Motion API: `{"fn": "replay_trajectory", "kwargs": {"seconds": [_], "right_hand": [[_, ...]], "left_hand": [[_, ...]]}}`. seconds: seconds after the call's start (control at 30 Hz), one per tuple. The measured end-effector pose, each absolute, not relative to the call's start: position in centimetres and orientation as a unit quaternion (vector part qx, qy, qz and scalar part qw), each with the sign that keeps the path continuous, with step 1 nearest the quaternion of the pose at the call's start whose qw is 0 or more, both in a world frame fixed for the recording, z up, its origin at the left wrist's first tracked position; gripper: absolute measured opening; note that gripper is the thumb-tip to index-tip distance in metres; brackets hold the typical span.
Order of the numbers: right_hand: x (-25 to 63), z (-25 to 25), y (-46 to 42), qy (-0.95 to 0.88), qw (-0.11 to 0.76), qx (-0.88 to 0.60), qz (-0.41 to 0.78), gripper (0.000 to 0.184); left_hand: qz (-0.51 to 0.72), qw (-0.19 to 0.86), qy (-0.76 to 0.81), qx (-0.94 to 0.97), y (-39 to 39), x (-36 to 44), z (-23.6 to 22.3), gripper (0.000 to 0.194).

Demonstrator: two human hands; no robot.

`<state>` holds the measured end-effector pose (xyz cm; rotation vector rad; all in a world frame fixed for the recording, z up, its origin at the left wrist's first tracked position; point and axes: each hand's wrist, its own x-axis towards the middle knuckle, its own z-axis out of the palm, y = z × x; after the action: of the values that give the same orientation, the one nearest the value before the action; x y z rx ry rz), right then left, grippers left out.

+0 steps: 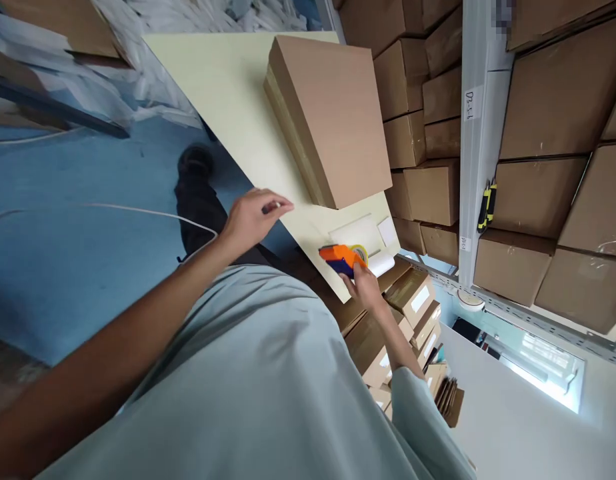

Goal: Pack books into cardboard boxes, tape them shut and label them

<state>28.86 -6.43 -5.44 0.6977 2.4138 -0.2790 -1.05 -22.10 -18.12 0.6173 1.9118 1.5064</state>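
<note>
A tape dispenser, orange and dark blue with a yellow-rimmed roll, is gripped in my right hand over the near right end of the table. My left hand hovers at the table's front edge, thumb and fingers pinched together. A small pale spot shows between those fingers, too small to name. On the cream table lies a closed brown cardboard box, apart from both hands. Tape appears to run along its long side. White rolls or sheets lie beyond the dispenser.
Shelves of stacked cardboard boxes line the right, with a yellow-black cutter on the metal upright. More labelled boxes stand below the table's right end. A white cord crosses above the blue floor. White packing material lies behind.
</note>
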Motion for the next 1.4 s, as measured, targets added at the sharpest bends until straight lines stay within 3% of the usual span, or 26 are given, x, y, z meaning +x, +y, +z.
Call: {"fn": "replay_trajectory", "kwargs": {"seconds": [0.2, 0.33, 0.6, 1.0, 1.13, 1.23, 1.4], "right_hand": [[25.4, -11.6, -6.7, 0.911, 0.242, 0.327, -0.068, 0.049], [25.0, -13.9, -8.2, 0.904, 0.229, 0.357, -0.061, 0.048], [24.1, -15.6, -10.2, 0.899, 0.194, 0.392, -0.014, 0.030], [24.4, -17.9, -11.0, 0.897, 0.117, 0.427, -0.014, 0.032], [24.3, -18.2, -11.4, 0.883, 0.127, 0.452, -0.024, 0.030], [24.2, -18.2, -11.7, 0.873, 0.133, 0.469, -0.031, 0.028], [23.9, -17.5, -12.1, 0.874, 0.149, 0.461, -0.033, 0.025]], "left_hand": [[0.603, 0.306, 0.698, 0.236, -17.3, -4.6, -20.9, 0.015], [0.610, 0.295, 0.699, 0.228, -16.6, -4.4, -22.1, 0.011], [0.606, 0.210, 0.735, 0.218, -14.8, -3.2, -21.8, 0.012], [0.610, 0.197, 0.750, 0.167, -12.4, -1.2, -21.8, 0.011], [0.655, 0.183, 0.730, 0.061, -12.1, -0.7, -22.4, 0.054], [0.684, 0.195, 0.703, -0.004, -11.7, 0.7, -21.9, 0.069], [0.676, 0.319, 0.664, -0.018, -8.7, 5.9, -18.0, 0.106]]}}
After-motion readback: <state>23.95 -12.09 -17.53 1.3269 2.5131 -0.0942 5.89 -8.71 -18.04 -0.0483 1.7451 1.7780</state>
